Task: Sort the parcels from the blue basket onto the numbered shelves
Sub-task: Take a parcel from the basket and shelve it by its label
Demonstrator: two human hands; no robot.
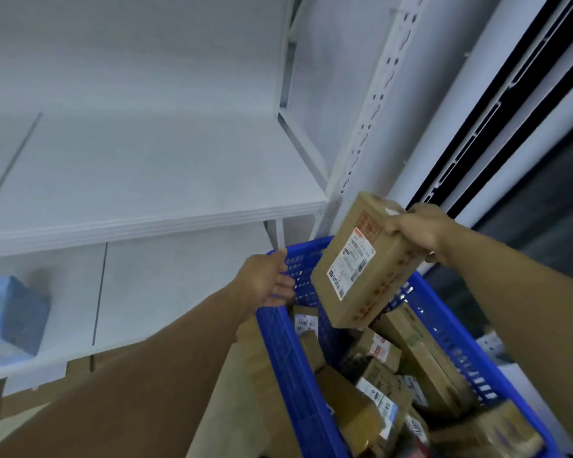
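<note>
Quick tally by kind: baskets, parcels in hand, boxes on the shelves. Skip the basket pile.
Blue basket: 1
Brown parcel in right hand: 1
Blue box on lower shelf: 1
Total: 3

The upper shelf [153,180] shows a broad bare board, open along its near edge from the left to the perforated upright [371,117] that closes its right end. The lower shelf [179,292] has room in its middle and right; a blue box [20,315] stands at its left. At near right the blue basket [278,352] is packed with parcels [420,365], with little gap between them. The left hand [265,282] grips its far left rim, and the cardboard box [361,262] in the right hand [420,229] hangs over the basket's far end, near the upright.
</note>
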